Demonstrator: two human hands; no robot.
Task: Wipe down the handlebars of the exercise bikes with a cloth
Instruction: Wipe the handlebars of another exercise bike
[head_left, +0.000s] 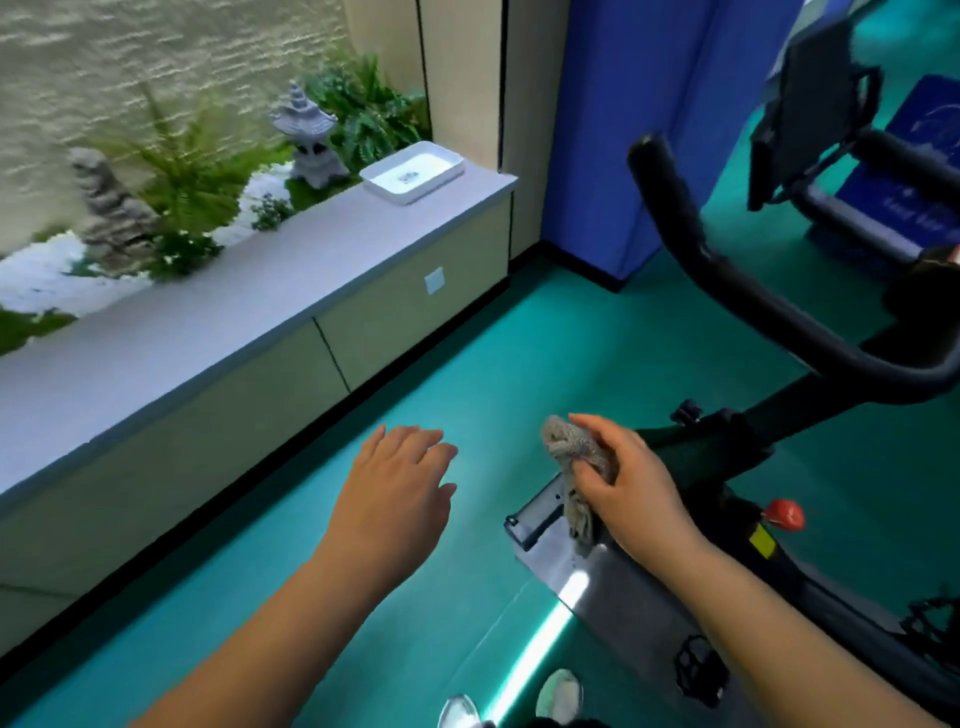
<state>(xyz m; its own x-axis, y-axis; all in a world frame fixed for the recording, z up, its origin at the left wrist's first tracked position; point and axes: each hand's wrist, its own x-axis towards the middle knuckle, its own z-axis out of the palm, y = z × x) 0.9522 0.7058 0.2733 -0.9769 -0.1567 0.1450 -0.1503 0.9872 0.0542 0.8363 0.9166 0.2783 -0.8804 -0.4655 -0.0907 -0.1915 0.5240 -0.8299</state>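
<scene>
A black exercise bike (727, 452) stands at the right, its curved black handlebar (727, 270) rising up and left of the frame. My right hand (628, 483) grips a bunched grey cloth (571, 447) below the handlebar, above the bike's grey front base; the cloth's tail hangs down. My left hand (400, 483) hovers flat over the green floor with fingers straight, holding nothing. A second bike (831, 130) with black handlebars stands at the top right.
A low grey-topped ledge (234, 322) runs along the left with a white tray (413, 171) on it. Plants and a stone lantern (306, 135) sit behind. A blue pillar (618, 130) stands ahead. A red knob (784, 513) and a pedal (696, 670) project from the bike.
</scene>
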